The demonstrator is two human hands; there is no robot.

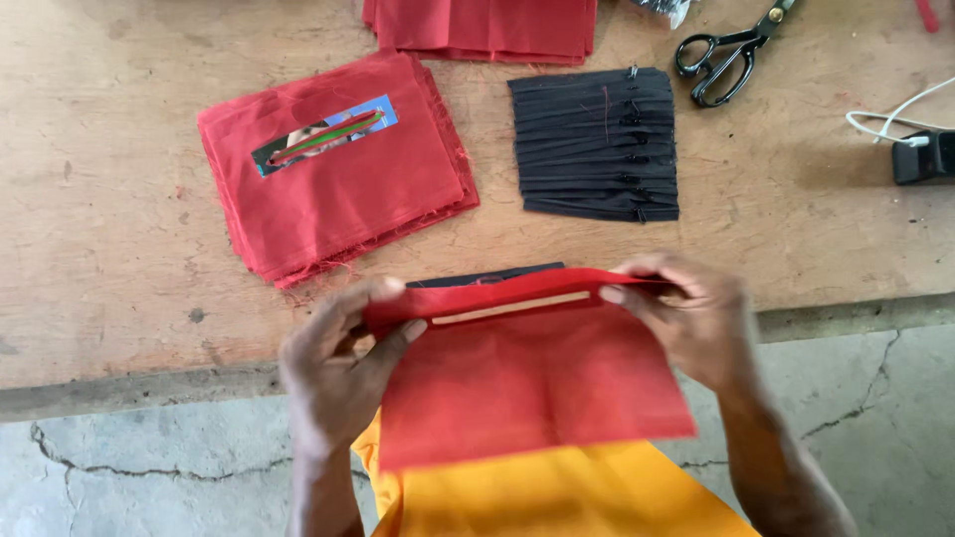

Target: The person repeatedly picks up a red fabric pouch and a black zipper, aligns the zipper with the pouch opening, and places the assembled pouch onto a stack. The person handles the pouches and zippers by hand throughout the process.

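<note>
A red fabric panel [537, 383] with a narrow slit near its folded top edge hangs at the lower centre of the frame, over the near edge of the counter [119, 298]. The left hand [333, 363] has its grip pinched on the panel's upper left corner, and the right hand [686, 313] pinches the upper right corner; a black zipper strip [487, 276] peeks out just behind the fold. To the upper left lies one stack of red panels [338, 174] with a small colourful card [323, 136] on top; a second red stack [482, 28] sits at the top edge. Right of centre is one bundle of black zippers [597, 144], the count too fine to tell. One pair of black scissors [726, 55] lies at upper right, and one black charger with a white cable [920, 149] at the right edge.
</note>
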